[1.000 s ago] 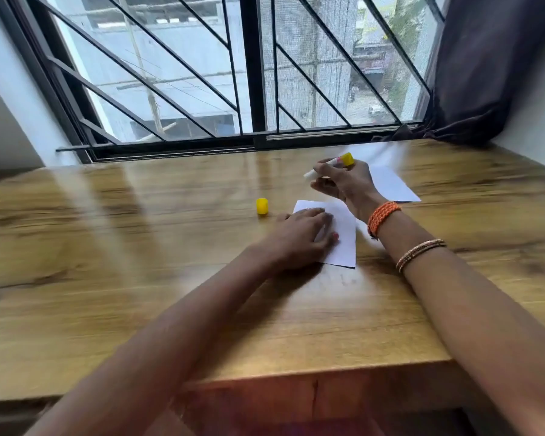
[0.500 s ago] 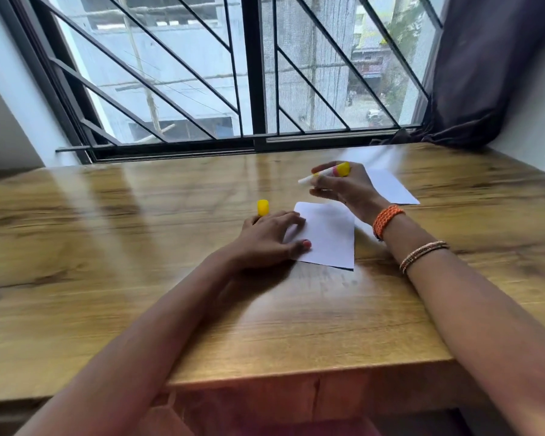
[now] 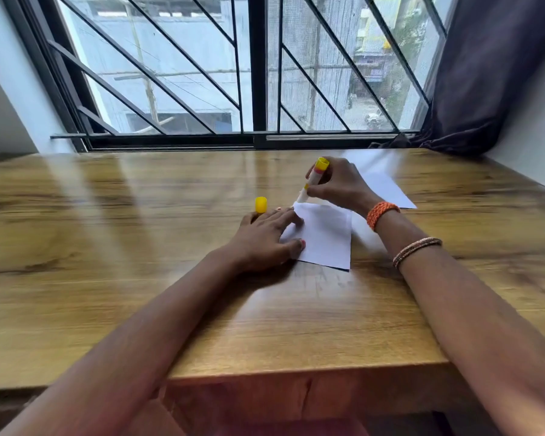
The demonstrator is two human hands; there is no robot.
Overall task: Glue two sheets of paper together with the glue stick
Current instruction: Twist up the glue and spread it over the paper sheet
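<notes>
A small white sheet of paper (image 3: 324, 237) lies on the wooden table (image 3: 139, 247) in front of me. My left hand (image 3: 265, 237) lies flat with straight fingers on the sheet's left edge. My right hand (image 3: 340, 185) grips the uncapped glue stick (image 3: 313, 179), yellow base up, its tip touching the sheet's far left corner. The yellow cap (image 3: 261, 205) stands on the table just beyond my left fingers. A second white sheet (image 3: 387, 190) lies further back to the right, partly hidden by my right hand.
A barred window (image 3: 255, 73) runs along the table's far edge. A dark curtain (image 3: 491, 73) hangs at the back right by a white wall. The table's front edge is near my elbows.
My right hand has tilted the glue stick from nearly level to tip down onto the sheet's far left corner. My left hand has slid left from the sheet's middle to its left edge.
</notes>
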